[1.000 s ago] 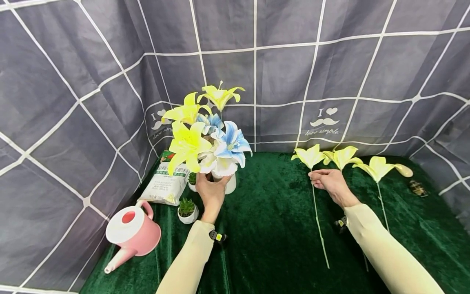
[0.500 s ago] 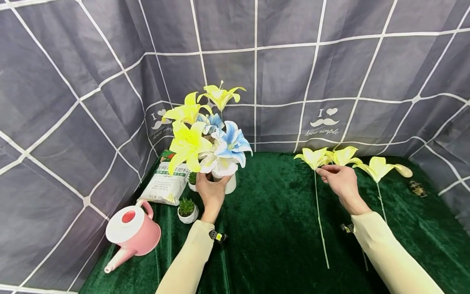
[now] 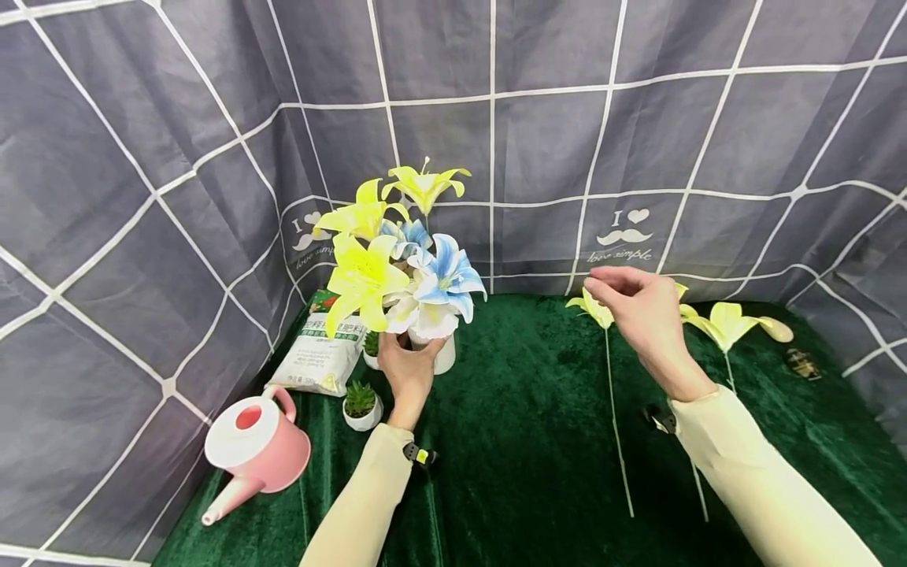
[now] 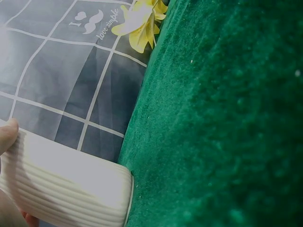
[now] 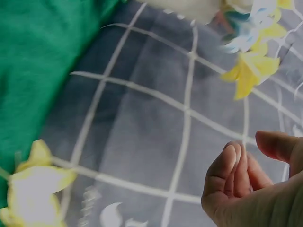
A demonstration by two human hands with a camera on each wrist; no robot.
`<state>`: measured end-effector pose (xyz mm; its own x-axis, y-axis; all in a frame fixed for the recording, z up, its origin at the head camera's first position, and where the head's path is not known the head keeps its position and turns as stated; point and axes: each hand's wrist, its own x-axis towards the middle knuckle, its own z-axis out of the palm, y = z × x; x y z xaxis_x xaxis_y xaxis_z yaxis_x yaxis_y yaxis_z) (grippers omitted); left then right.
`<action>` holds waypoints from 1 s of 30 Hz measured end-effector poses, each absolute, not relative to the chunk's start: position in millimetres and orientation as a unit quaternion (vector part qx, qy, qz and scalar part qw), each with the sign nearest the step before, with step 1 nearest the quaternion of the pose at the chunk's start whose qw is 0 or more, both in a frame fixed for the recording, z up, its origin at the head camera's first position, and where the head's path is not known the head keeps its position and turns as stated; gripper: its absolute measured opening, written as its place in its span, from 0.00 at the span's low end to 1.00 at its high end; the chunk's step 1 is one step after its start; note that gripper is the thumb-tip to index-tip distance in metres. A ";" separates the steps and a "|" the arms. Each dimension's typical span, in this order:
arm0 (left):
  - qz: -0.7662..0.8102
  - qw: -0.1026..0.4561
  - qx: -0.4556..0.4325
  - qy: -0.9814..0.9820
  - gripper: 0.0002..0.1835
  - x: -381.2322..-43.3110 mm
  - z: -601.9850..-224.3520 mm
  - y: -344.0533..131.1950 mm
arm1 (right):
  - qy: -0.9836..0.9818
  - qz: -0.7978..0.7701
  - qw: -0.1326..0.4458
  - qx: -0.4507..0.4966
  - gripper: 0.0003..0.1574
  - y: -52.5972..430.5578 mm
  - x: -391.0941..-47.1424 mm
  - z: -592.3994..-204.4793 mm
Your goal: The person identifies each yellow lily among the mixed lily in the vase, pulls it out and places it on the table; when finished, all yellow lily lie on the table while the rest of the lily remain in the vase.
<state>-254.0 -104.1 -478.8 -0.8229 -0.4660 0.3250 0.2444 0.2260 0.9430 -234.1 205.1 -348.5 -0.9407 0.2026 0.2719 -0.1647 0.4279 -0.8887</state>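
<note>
My left hand (image 3: 407,378) grips the white ribbed vase (image 4: 80,184), which stands on the green cloth (image 3: 510,441). Yellow lilies (image 3: 364,283), blue lilies (image 3: 449,276) and white blooms (image 3: 432,319) fill it. On the right, my right hand (image 3: 648,323) hovers with fingers loosely bent. In the right wrist view, thumb and fingers stand apart with nothing between them. Just beyond it lies a long-stemmed yellow lily (image 3: 597,312), its bloom partly covered by the hand. Another yellow lily (image 3: 726,324) lies farther right. A middle one is mostly hidden behind the hand.
A pink watering can (image 3: 276,453) stands at the left, near a fertilizer bag (image 3: 319,358) and a potted succulent (image 3: 361,405). A second small plant (image 3: 372,346) is partly behind the left hand. A beige oval object (image 3: 777,329) lies far right. A grey checked curtain (image 3: 538,157) closes the back.
My right hand has let go of the leftmost loose lily and risen above it. That lily stays lying on the cloth. My left hand has kept its grip on the vase.
</note>
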 end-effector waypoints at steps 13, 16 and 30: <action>-0.599 0.297 0.077 -0.740 0.42 -255.3 -480.9 -106.6 | -0.816 0.548 0.147 0.113 0.15 120.7 -279.1 -298.7; -0.596 0.298 0.078 -0.742 0.42 -254.9 -480.2 -106.3 | -0.812 0.553 0.128 0.133 0.14 101.9 -292.2 -294.7; -0.585 0.306 0.082 -0.746 0.42 -255.8 -479.7 -105.1 | -0.807 0.562 0.060 0.173 0.11 50.5 -352.4 -303.7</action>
<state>-255.8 -105.1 -479.7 -0.7997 -0.4798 0.3609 0.2362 0.3011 0.9239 -352.4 50.5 -303.7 -0.9328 -0.2115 0.2917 -0.3470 0.3085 -0.8857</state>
